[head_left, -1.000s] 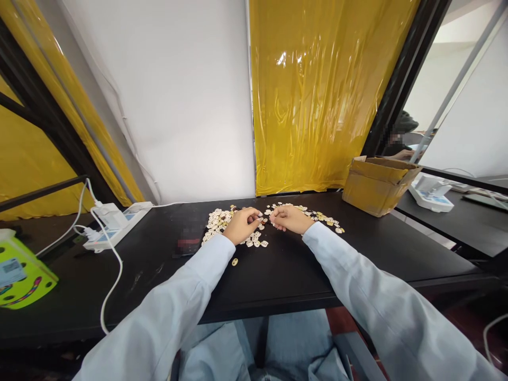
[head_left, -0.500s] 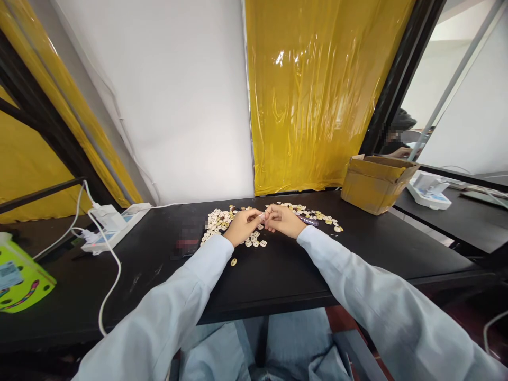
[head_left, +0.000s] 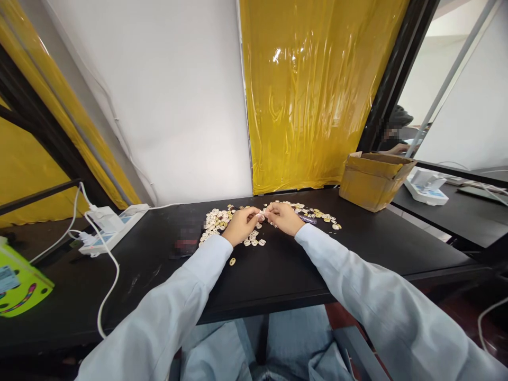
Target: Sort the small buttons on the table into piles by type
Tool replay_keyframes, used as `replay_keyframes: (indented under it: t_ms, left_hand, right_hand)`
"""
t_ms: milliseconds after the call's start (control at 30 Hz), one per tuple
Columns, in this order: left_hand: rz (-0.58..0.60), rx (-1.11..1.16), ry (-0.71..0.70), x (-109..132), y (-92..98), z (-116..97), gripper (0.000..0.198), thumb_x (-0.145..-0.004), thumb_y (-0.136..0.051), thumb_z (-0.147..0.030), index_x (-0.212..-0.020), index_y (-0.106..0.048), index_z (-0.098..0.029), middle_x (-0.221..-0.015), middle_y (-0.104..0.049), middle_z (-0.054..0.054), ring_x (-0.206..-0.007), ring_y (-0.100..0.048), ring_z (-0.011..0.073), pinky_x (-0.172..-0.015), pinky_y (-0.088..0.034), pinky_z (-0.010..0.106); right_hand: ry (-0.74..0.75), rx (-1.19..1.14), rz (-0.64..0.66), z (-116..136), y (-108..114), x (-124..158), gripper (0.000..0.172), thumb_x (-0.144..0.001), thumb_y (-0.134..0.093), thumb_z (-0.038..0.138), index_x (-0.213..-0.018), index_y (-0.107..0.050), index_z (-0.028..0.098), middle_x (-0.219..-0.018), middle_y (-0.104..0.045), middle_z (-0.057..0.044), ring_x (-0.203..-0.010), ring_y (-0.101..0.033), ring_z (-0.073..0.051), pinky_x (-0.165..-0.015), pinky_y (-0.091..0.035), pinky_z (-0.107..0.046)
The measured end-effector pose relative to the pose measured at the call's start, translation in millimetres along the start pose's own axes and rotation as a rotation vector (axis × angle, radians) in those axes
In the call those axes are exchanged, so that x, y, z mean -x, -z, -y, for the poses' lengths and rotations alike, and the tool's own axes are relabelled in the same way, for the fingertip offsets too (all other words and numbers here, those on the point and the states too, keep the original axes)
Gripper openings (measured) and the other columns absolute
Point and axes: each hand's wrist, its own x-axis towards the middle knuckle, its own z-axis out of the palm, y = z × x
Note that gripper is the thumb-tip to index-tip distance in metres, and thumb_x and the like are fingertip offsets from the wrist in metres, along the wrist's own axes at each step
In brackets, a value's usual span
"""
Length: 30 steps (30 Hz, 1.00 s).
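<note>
My left hand (head_left: 240,226) and my right hand (head_left: 284,218) meet over a spread of small pieces. Thumb and fingers of both are pinched together on a small whitish piece (head_left: 262,214), mostly covered by the fingertips. Around and beneath them lie many flat, rounded, cream and yellowish button-like pieces (head_left: 213,222) with dark spots. One yellowish button-like piece (head_left: 232,261) lies apart, nearer the table's front edge. A dark purplish pen-like object (head_left: 307,219) lies just right of my right hand.
A brown cardboard box (head_left: 367,182) stands at the back right of the black table (head_left: 270,280). On the left are a white power strip (head_left: 115,230) with cables and a bright green container (head_left: 24,283). A dark, blurred-out item (head_left: 186,241) lies left of the pieces. Another person (head_left: 395,132) sits beyond the frame.
The fingers of my right hand have shifted a little and are now stretched straighter toward the left fingertips. The view has moved slightly; the pieces on the table lie as before.
</note>
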Motion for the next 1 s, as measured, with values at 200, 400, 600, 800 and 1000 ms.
replay_keyframes:
  t_ms: [200, 400, 600, 800, 1000]
  left_hand:
    - [-0.051, -0.167, 0.015, -0.4, 4.3, 7.8, 0.023, -0.085, -0.054, -0.033, -0.084, -0.069, -0.016, -0.078, -0.068, 0.004, -0.066, -0.058, 0.015, -0.064, -0.044, 0.026]
    - [-0.007, -0.208, 0.099, 0.0, 2.1, 13.7, 0.019, -0.082, -0.057, -0.029, -0.083, -0.07, -0.016, -0.063, -0.063, 0.001, -0.054, -0.051, 0.0135, -0.054, -0.039, 0.026]
    - [-0.082, -0.243, 0.085, -0.8, 5.5, 12.5, 0.017, -0.078, -0.058, -0.021, -0.09, -0.07, -0.016, -0.064, -0.062, 0.001, -0.057, -0.053, 0.0134, -0.057, -0.041, 0.026]
    - [-0.101, -0.264, 0.078, 0.0, 7.8, 9.2, 0.019, -0.079, -0.057, -0.02, -0.092, -0.07, -0.016, -0.06, -0.06, -0.001, -0.056, -0.052, 0.0134, -0.059, -0.043, 0.026]
    - [-0.099, -0.174, 0.086, -0.6, 5.3, 12.1, 0.019, -0.079, -0.058, -0.023, -0.093, -0.07, -0.015, -0.075, -0.068, 0.004, -0.063, -0.059, 0.0148, -0.064, -0.048, 0.028]
  right_hand:
    - [-0.166, 0.137, -0.107, -6.1, 12.5, -3.8, 0.008, -0.071, -0.059, 0.023, -0.068, -0.061, 0.016, -0.061, -0.062, -0.002, -0.058, -0.057, -0.013, -0.059, -0.043, -0.025]
    - [-0.192, 0.563, -0.084, -7.8, 13.3, -0.4, 0.003, -0.067, -0.065, 0.022, -0.066, -0.064, 0.019, -0.067, -0.065, -0.003, -0.064, -0.058, -0.016, -0.059, -0.039, -0.026]
    - [-0.052, 0.381, 0.161, 0.7, 6.9, 7.2, 0.024, -0.071, -0.068, 0.038, -0.082, -0.065, 0.018, -0.058, -0.059, 0.002, -0.054, -0.054, -0.012, -0.054, -0.038, -0.024]
    - [-0.019, 0.237, 0.46, 5.7, -2.4, 14.2, 0.029, -0.067, -0.071, 0.043, -0.072, -0.068, 0.015, -0.058, -0.062, 0.0, -0.052, -0.054, -0.011, -0.051, -0.039, -0.022]
    - [-0.066, 0.085, 0.362, 2.0, -2.0, 8.0, 0.017, -0.07, -0.068, 0.03, -0.069, -0.063, 0.014, -0.062, -0.064, -0.002, -0.055, -0.056, -0.011, -0.054, -0.044, -0.022]
